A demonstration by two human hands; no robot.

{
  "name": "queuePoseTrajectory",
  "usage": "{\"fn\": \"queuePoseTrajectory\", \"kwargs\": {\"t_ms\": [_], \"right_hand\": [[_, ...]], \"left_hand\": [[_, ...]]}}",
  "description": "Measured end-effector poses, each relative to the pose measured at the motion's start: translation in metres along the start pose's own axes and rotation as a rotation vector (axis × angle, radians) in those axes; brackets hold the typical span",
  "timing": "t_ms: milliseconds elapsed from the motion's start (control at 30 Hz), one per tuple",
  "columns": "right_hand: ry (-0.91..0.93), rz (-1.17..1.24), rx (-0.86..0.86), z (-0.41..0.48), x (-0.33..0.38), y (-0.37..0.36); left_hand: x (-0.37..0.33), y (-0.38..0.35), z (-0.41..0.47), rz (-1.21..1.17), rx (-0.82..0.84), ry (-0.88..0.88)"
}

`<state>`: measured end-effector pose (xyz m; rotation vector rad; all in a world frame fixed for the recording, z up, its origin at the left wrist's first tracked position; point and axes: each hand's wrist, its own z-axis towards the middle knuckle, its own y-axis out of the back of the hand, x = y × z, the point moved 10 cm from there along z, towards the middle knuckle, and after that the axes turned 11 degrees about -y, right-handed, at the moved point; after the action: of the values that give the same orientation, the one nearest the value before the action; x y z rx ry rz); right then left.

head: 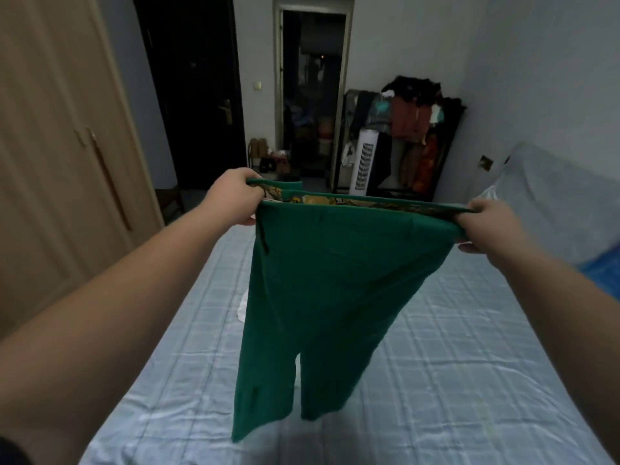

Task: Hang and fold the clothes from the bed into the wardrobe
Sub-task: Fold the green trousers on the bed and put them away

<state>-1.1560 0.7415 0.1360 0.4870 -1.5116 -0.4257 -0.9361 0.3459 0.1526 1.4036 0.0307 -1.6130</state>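
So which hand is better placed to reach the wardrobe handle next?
Probably the left hand: it grips the green trousers on the side of the wardrobe, nearer its handle; the right hand holds the far end.

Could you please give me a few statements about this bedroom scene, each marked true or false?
1. The left hand and the right hand both hold the trousers by the waistband. True.
2. The trousers lie flat on the bed. False: they hang in the air above it.
3. The wardrobe doors are shut. True.
4. The rack of clothes stands left of the doorway. False: it stands to the right.
5. The right hand is open and free. False: its grip is on the waistband.
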Motion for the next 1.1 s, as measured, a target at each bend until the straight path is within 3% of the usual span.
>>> {"fn": "queuePoseTrajectory", "kwargs": {"t_ms": [133, 233, 300, 400, 500, 567, 700, 867, 967, 1100], "right_hand": [[0.181, -0.245, -0.111, -0.004, 0.029, 0.030], [0.170, -0.350, -0.023, -0.004, 0.031, 0.026], [0.088, -0.306, 0.090, -0.005, 0.025, 0.018], [-0.134, -0.071, 0.282, -0.009, 0.001, 0.002], [-0.218, 0.089, 0.457, -0.010, -0.011, -0.020], [-0.250, 0.129, 0.510, -0.012, -0.018, -0.029], [-0.306, 0.155, 0.562, -0.014, -0.028, -0.043], [-0.285, 0.079, 0.563, -0.018, -0.026, -0.050], [-0.244, -0.116, 0.527, -0.024, -0.026, -0.052], [0.061, -0.620, 0.208, -0.022, 0.001, -0.038]], "left_hand": [[-0.043, 0.005, -0.001, 0.071, 0.066, -0.018], [-0.058, 0.007, -0.006, 0.142, 0.082, -0.018], [-0.057, 0.006, -0.009, 0.179, 0.074, 0.001], [-0.047, -0.003, -0.022, 0.054, 0.085, 0.105], [-0.036, -0.012, -0.036, -0.024, 0.086, 0.228], [-0.030, -0.015, -0.040, -0.137, 0.049, 0.294], [-0.024, -0.022, -0.031, -0.282, 0.117, 0.255], [-0.014, -0.036, -0.031, -0.527, 0.230, 0.355], [-0.010, -0.041, -0.036, -0.636, 0.278, 0.431], [-0.007, -0.043, -0.036, -0.895, 0.167, 0.530]]}}
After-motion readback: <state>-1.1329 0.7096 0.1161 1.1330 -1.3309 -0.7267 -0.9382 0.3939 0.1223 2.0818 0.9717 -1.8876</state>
